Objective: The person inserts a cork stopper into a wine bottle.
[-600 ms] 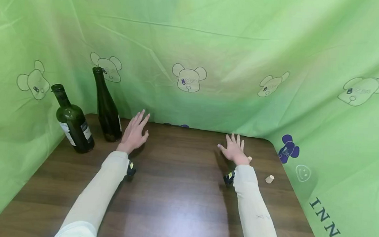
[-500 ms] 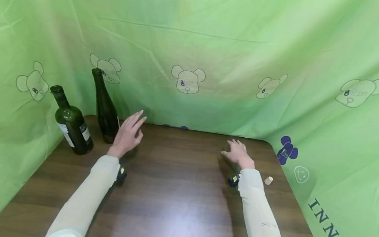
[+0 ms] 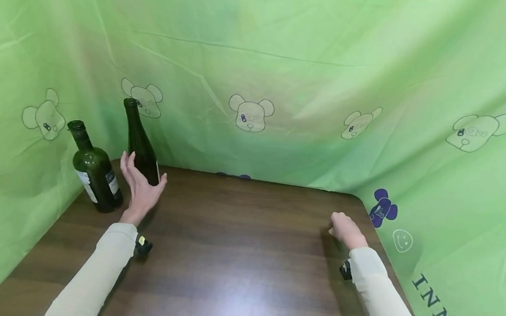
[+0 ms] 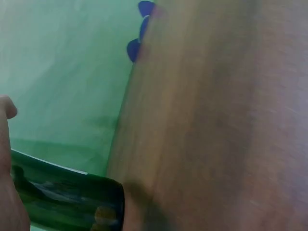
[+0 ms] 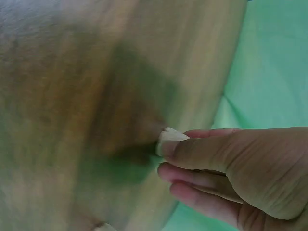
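Observation:
My left hand (image 3: 142, 193) is spread in front of a tall dark green bottle (image 3: 141, 145), overlapping its lower body in the head view. Its thumb stands out to the right of the glass and its fingers to the left. In the left wrist view the base of that bottle (image 4: 77, 197) lies beyond the hand, on the table. Near the right table edge my right hand (image 3: 347, 230) has its fingers curled. The right wrist view shows thumb and fingers pinching a small pale cork (image 5: 175, 134), mostly hidden by the thumb.
A shorter, wider green bottle (image 3: 95, 171) with a white label stands left of my left hand. Another small pale thing (image 5: 105, 227) shows at the bottom of the right wrist view. Green cloth (image 3: 307, 73) walls the brown wooden table (image 3: 230, 234) behind and on both sides.
My left hand has moved left, onto the line of the tall bottle. The right hand has moved right and toward me, its fingers closing on the cork.

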